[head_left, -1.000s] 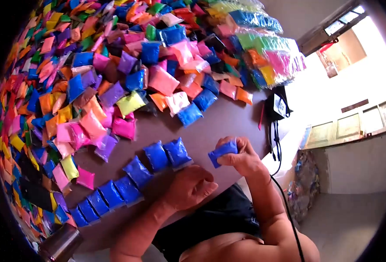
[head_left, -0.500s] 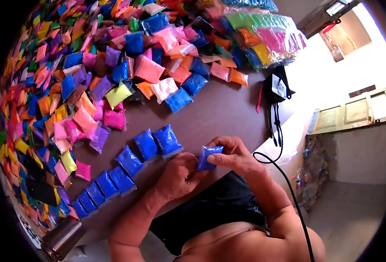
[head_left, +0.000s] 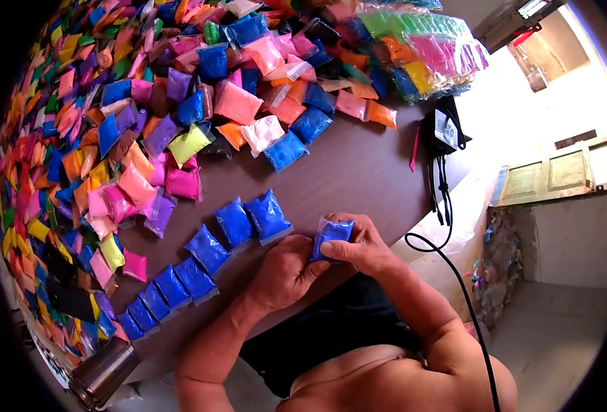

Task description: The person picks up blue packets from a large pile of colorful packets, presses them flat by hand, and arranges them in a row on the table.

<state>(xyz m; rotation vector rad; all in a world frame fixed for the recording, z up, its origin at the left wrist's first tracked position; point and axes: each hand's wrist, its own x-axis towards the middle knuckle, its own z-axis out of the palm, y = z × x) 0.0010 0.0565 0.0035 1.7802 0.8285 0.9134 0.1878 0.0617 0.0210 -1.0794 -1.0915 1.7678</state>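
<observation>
A small blue packet (head_left: 332, 237) is pinched between the thumb and fingers of my right hand (head_left: 359, 242). My left hand (head_left: 286, 269) is closed beside the packet's lower left side, its thumb near the packet's edge; whether anything is inside its curled fingers is hidden. To the left, several more blue packets lie in a slanting row on the brown table (head_left: 358, 165), from a packet (head_left: 268, 214) near my left hand down to the lower left. The blue packet (head_left: 233, 222) next to it lies close alongside.
A large heap of multicoloured packets (head_left: 138, 161) covers the left and back of the table. Clear bags of packets (head_left: 434, 51) lie at the back right, near a black box (head_left: 445, 130) with cables and a red tool (head_left: 414, 151). A metal cup (head_left: 103, 374) stands lower left.
The view has shifted slightly. My right hand's grip has changed a little, and the blue packet shows more upright, with its clear edge at the upper left.
</observation>
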